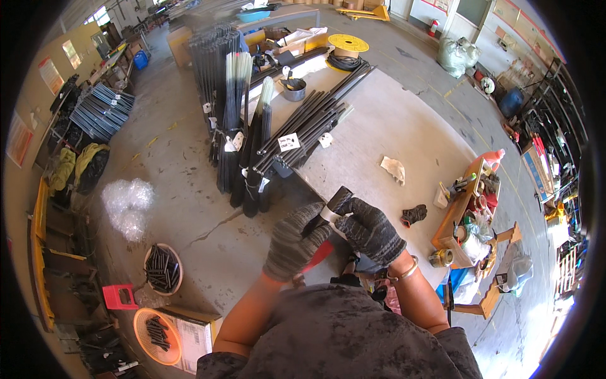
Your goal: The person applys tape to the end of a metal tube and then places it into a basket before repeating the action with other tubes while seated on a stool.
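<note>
Possibly about to slip: left hand and right hand, gloved fingers closed on short black tube wrapped in pale tape, above bench edge, knit gloves giving poor grip.

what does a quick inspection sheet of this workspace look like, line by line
surface: grey worktable, mostly bare near the person
job's things: short black tube with a pale band, gripped by both hands
clutter: bundles of long black rods with white tags, a crumpled rag, a spare dark glove, a wooden tray of small items
grippers: left hand and right hand gloved, both closed on the tube
cables: black coil under a yellow reel
surroundings: concrete floor, baskets of short black pieces
</note>
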Demonstrator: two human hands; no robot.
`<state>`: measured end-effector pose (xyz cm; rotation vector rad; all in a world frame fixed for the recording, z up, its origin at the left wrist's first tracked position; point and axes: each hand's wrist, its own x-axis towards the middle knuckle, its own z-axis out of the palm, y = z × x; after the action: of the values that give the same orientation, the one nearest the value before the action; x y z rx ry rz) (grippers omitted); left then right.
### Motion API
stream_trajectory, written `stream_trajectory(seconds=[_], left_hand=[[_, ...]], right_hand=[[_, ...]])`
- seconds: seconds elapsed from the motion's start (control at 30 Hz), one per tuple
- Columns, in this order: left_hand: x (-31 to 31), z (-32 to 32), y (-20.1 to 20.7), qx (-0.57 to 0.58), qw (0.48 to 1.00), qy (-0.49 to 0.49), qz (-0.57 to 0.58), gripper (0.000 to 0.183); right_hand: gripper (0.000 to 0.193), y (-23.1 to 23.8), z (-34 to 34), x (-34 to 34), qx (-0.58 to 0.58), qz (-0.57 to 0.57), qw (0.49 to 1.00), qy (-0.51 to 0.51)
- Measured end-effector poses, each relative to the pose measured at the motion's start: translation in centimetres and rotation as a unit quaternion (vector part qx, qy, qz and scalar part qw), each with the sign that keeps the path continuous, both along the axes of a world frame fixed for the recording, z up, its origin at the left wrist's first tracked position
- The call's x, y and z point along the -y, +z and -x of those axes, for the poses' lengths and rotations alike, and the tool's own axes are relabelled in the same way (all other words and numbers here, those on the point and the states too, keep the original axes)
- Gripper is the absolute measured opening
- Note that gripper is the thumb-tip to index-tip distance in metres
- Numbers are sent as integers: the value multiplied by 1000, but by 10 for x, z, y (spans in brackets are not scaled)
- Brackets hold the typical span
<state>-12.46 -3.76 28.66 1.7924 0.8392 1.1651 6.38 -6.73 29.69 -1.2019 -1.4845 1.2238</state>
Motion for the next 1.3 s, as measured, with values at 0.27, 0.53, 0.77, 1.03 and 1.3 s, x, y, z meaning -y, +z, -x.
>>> stream_trajectory(seconds=[0.27,0.53,0.77,1.03,1.3], left_hand=[[2,1,0,63,995,-48,53,33],[-13,5,-1,-150,965,106,-190,39],[-14,-2,1,-74,992,72,-78,41],[-17,-1,-17,80,993,-18,86,40],[-26,5,-27,124,980,-49,145,42]], right_hand=[[21,5,9,-6,-65,23,998,-3],[22,16,11,-3,59,-42,997,-20],[25,10,4,-8,69,-58,996,-23],[27,15,5,-13,34,-16,999,-10],[27,13,7,-21,33,-8,999,-13]])
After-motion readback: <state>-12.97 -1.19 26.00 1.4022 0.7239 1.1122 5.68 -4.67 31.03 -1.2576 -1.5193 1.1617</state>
